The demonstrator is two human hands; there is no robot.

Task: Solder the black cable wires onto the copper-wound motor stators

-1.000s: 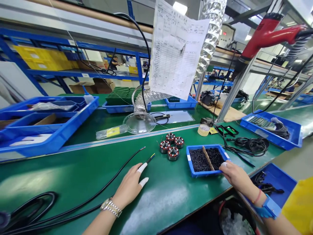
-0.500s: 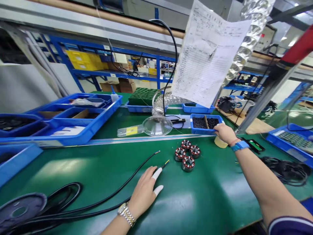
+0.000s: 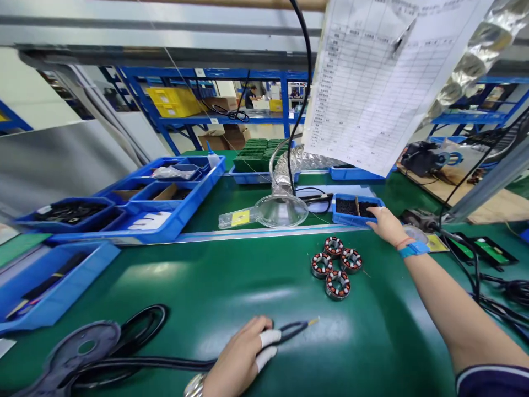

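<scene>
My left hand [image 3: 243, 353], with white finger cots on thumb and forefinger, is closed around two black cables [image 3: 294, 329]. Their stripped ends, with thin yellowish wires, stick out to the right past the fingertips. The cables run left to a dark grey plastic part [image 3: 78, 350] with a round hole. My right hand [image 3: 386, 225] reaches to a small blue divided bin [image 3: 351, 219] of small black parts, at its right compartment. Its thumb and forefinger are apart there, and no part shows between them. Several copper-wound motor stators [image 3: 338, 285] stand grouped on the green bench between the hands.
A clear funnel-shaped fume hood [image 3: 281, 212] on a foil duct stands behind the stators. Blue trays [image 3: 165, 229] fill the back left. Paper sheets [image 3: 384, 82] hang at upper right. Green circuit boards [image 3: 491, 251] and black cords [image 3: 506, 295] lie at right.
My left hand has closed on the two cables, bringing their ends together and to the right. My right hand has moved onto the bin's right compartment. The view has shifted.
</scene>
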